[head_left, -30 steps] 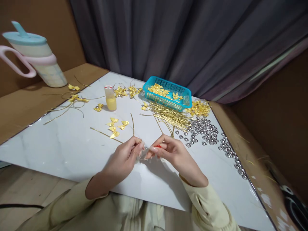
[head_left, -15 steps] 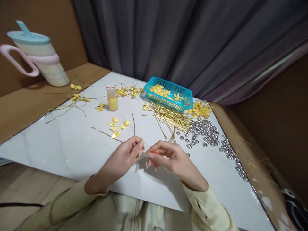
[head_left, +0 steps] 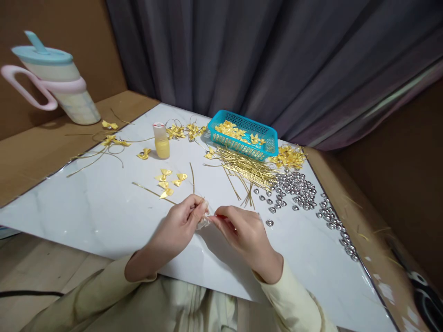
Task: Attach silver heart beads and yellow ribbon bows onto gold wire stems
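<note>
My left hand [head_left: 183,219] is closed in a pinch above the white board. A small pale piece that looks like ribbon [head_left: 203,222] pokes out under its fingertips, mostly hidden. My right hand [head_left: 244,233] has its thumb and finger pressed together against that piece; what exactly they grip is too small to make out. Just beyond the left hand lie several yellow ribbon bows [head_left: 166,192] and two gold cords, one of them a short upright-lying cord [head_left: 192,177]. A single silver heart-shaped bead [head_left: 269,223] rests to the right of my right hand.
A blue basket [head_left: 214,136] of yellow bows stands at the back. In front of it are gold cords [head_left: 247,167] and many silver beads [head_left: 299,190]. A yellow glue bottle [head_left: 161,145], a tumbler [head_left: 74,103] and black-handled scissors [head_left: 427,295] are farther out.
My right hand has turned over and closed in toward the left fingertips, its lower fingers curling in. The bead beside it is now uncovered. My left hand stays almost still.
</note>
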Motion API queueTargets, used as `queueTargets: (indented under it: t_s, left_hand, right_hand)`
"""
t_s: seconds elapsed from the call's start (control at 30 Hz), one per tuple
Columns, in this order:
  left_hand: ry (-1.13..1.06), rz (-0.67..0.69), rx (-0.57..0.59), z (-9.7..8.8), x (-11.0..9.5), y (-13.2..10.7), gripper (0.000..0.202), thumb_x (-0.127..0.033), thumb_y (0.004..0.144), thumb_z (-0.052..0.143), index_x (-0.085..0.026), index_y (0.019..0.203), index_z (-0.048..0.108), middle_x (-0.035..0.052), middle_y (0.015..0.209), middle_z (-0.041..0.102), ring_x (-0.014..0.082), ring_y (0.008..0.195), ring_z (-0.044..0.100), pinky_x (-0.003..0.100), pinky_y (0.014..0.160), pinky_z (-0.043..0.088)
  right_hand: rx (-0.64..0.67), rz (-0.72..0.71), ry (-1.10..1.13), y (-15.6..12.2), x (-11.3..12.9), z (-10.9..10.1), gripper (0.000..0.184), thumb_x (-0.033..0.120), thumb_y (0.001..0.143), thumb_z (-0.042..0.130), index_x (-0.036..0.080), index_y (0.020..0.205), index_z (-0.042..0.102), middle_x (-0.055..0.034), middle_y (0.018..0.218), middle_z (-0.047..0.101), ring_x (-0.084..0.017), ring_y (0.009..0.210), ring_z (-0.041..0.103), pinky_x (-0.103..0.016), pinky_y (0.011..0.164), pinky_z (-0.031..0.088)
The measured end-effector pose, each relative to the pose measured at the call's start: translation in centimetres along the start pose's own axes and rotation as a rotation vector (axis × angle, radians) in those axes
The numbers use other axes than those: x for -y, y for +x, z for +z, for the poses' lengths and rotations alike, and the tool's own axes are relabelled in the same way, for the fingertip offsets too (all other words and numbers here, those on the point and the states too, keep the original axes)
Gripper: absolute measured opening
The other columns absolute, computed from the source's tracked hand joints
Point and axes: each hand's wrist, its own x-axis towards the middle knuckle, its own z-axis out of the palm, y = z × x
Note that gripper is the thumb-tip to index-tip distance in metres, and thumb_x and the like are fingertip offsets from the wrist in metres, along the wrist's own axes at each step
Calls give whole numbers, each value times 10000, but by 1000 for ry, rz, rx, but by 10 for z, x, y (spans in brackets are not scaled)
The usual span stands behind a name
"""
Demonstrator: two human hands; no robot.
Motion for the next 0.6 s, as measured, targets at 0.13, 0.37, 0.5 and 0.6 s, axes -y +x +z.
queueTargets:
  t_s: [0.13,0.37,0.5,0.6]
  left_hand:
    - [27,18,-15,0,2,-1,302,-454,930,390,-203,774,450,-70,617,376,90,512,326,218,461,295]
    - [129,137,-132,4,-2,0,255,-373,915,405,-196,741,465,-65,590,407,96,530,393,227,514,331]
    - [87,150,-128,5,-5,-1,229,-351,893,442,-185,748,505,-62,584,424,91,517,393,217,492,321]
    - [4,128,-106,4,-7,-1,229,-360,880,473,-181,750,531,-62,580,427,84,487,357,212,440,285]
  right_hand:
    - [55,105,135,3,3,-2,219,237,973,461,176,779,543,13,586,547,-87,478,427,-206,493,322]
    - [216,774,883,17,12,-6,365,462,894,543,181,663,506,53,462,490,-63,399,367,-190,409,275]
    - [257,974,1204,19,6,-6,380,495,811,645,172,653,525,84,393,449,-36,326,245,-186,351,157]
    - [268,978,1332,17,0,-7,343,447,794,683,161,662,546,110,357,390,-27,316,187,-184,352,149]
